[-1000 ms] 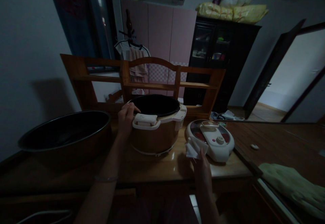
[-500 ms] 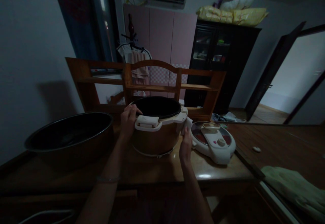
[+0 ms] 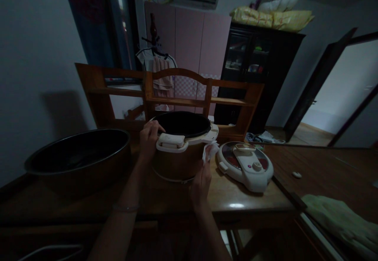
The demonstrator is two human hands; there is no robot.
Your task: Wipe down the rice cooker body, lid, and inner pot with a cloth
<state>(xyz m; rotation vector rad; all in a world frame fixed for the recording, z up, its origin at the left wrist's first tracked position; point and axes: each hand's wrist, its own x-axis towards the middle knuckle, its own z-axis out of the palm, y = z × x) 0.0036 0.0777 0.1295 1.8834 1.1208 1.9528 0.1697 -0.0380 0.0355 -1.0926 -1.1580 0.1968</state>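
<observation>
A gold-brown pressure cooker body [image 3: 174, 160] with a white rim and handle stands open on the wooden table [image 3: 233, 192], its dark inner pot showing. My left hand [image 3: 149, 137] grips the cooker's rim at the left, fingers curled over it. My right hand [image 3: 201, 182] holds a white cloth [image 3: 209, 151] pressed against the cooker's right side. The cooker's white and red lid [image 3: 245, 165] lies flat on the table to the right.
A large dark basin [image 3: 73, 156] sits at the left of the table. A wooden shelf rack [image 3: 177, 91] stands behind the cooker. A green cloth [image 3: 339, 217] lies at the lower right. A dark cabinet [image 3: 256, 68] and an open doorway are beyond.
My right hand has carried the white cloth from beside the lid over to the cooker's right side and then down along its wall. My left hand has stayed on the rim.
</observation>
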